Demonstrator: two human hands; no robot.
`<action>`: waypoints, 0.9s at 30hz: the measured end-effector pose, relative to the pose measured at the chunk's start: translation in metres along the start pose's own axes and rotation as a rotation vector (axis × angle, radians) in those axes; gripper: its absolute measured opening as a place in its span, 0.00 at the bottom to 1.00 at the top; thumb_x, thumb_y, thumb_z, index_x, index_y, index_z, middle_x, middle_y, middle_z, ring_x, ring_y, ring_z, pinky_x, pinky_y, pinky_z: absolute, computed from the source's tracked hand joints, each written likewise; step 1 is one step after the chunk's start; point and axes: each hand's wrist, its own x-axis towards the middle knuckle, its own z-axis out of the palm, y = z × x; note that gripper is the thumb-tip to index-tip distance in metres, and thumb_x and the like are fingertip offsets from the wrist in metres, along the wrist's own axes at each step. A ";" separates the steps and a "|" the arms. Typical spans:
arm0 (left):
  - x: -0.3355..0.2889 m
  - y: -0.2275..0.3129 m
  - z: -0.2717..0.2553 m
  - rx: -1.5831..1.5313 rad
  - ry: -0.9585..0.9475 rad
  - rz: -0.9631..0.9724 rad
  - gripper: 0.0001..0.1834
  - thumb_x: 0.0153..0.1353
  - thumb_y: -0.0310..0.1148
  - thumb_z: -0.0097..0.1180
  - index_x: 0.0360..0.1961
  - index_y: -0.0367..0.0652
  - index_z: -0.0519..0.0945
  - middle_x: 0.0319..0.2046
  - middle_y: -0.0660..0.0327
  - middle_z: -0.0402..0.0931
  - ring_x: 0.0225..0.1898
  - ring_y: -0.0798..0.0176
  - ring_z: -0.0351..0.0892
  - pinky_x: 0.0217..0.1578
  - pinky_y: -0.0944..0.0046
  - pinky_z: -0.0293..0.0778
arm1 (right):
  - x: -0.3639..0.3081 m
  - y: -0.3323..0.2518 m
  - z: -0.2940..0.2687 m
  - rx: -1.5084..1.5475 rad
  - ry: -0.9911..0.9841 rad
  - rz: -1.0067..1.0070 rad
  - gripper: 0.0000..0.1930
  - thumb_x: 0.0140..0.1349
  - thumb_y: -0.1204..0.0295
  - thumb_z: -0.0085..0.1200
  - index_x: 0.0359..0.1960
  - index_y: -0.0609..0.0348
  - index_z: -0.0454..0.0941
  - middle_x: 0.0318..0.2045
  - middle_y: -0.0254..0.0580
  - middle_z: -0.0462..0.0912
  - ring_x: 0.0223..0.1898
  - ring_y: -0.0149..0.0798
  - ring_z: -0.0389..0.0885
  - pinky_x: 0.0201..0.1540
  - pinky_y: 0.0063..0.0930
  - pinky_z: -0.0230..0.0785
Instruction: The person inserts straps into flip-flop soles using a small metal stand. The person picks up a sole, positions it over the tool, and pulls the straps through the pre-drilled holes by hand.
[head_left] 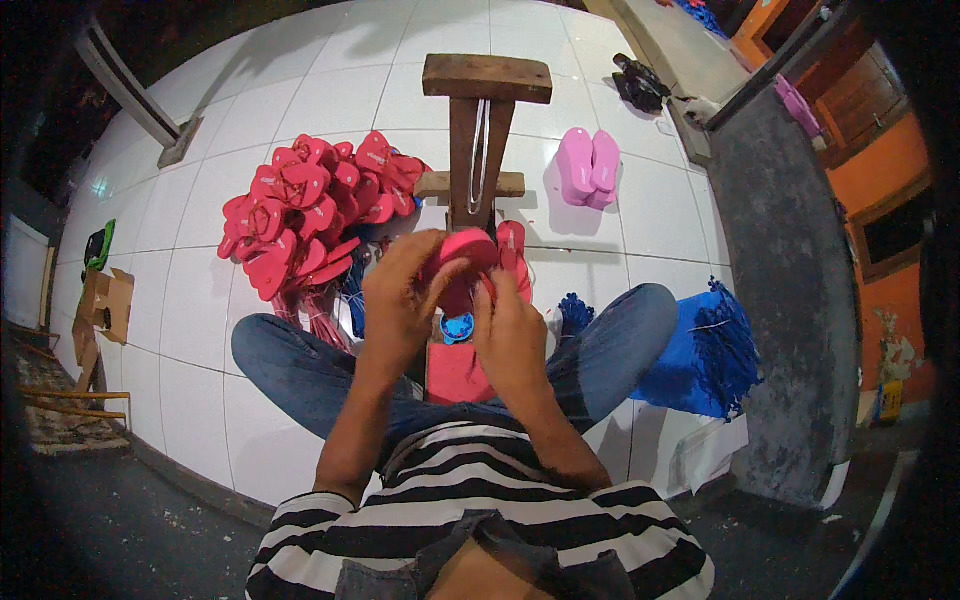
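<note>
A red flip-flop is held up between my hands, in front of the wooden stand. My left hand wraps around its left side, with the thumb across it. At its right edge my right hand is closed, fingertips pinching the flip-flop near its strap; the exact grip is partly hidden. Just below the hands sits a small blue container with blue contents. Between my legs lies a flat red block. Behind my right fingers, another red flip-flop rests near the base of the stand.
The T-topped wooden stand carries a long metal loop. A heap of red flip-flops is at the left, with red straps below. Pink flip-flops stand right; blue strap bundles lie beyond my right knee.
</note>
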 end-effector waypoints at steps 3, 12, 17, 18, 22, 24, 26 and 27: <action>0.020 -0.013 -0.007 0.183 0.102 0.227 0.15 0.48 0.26 0.65 0.39 0.38 0.79 0.36 0.54 0.79 0.38 0.52 0.79 0.38 0.62 0.74 | -0.002 0.008 0.008 0.467 -0.277 0.197 0.13 0.68 0.62 0.45 0.32 0.59 0.69 0.16 0.28 0.67 0.15 0.30 0.64 0.18 0.26 0.56; -0.013 -0.024 -0.016 -0.536 0.049 -0.051 0.20 0.57 0.23 0.57 0.50 0.37 0.67 0.44 0.52 0.76 0.48 0.60 0.75 0.52 0.60 0.69 | -0.001 0.040 0.024 1.785 -0.490 0.638 0.25 0.65 0.48 0.45 0.52 0.55 0.70 0.46 0.37 0.77 0.45 0.36 0.75 0.43 0.31 0.68; -0.034 -0.049 -0.009 -0.595 -0.008 -0.307 0.17 0.60 0.25 0.50 0.52 0.38 0.68 0.46 0.52 0.74 0.49 0.58 0.73 0.52 0.60 0.68 | 0.025 0.052 0.013 1.602 -0.020 0.293 0.19 0.66 0.58 0.48 0.53 0.54 0.69 0.50 0.44 0.75 0.53 0.42 0.71 0.61 0.40 0.58; -0.030 -0.055 -0.011 -0.393 -0.049 -0.219 0.18 0.59 0.25 0.51 0.51 0.38 0.69 0.46 0.52 0.74 0.48 0.58 0.73 0.51 0.60 0.68 | 0.029 0.052 0.008 1.478 0.075 0.204 0.18 0.65 0.60 0.50 0.52 0.55 0.69 0.50 0.45 0.75 0.53 0.42 0.71 0.62 0.40 0.57; -0.004 -0.039 -0.015 -0.244 -0.115 -0.016 0.22 0.50 0.22 0.59 0.49 0.41 0.74 0.46 0.51 0.74 0.44 0.56 0.75 0.42 0.63 0.72 | 0.043 0.041 -0.013 0.902 0.042 -0.169 0.11 0.59 0.73 0.54 0.43 0.59 0.71 0.48 0.46 0.76 0.53 0.44 0.72 0.62 0.38 0.55; 0.006 -0.026 -0.013 -0.436 -0.160 0.133 0.25 0.46 0.20 0.62 0.49 0.42 0.74 0.45 0.51 0.75 0.44 0.57 0.76 0.39 0.64 0.74 | 0.052 0.032 -0.027 0.463 0.056 -0.390 0.10 0.57 0.72 0.53 0.39 0.59 0.72 0.44 0.49 0.78 0.52 0.46 0.73 0.59 0.39 0.57; 0.023 -0.024 -0.014 -0.279 -0.158 0.338 0.24 0.42 0.19 0.65 0.45 0.42 0.76 0.43 0.52 0.76 0.42 0.56 0.78 0.36 0.64 0.76 | 0.057 0.026 -0.032 0.340 0.078 -0.514 0.10 0.57 0.70 0.52 0.39 0.59 0.72 0.42 0.50 0.78 0.51 0.48 0.74 0.58 0.40 0.58; 0.026 -0.028 -0.013 -0.274 -0.148 0.374 0.23 0.43 0.19 0.65 0.44 0.42 0.76 0.42 0.53 0.77 0.41 0.56 0.79 0.36 0.64 0.77 | 0.059 0.022 -0.033 0.315 0.092 -0.535 0.10 0.57 0.69 0.52 0.39 0.59 0.72 0.42 0.51 0.79 0.51 0.48 0.74 0.58 0.40 0.58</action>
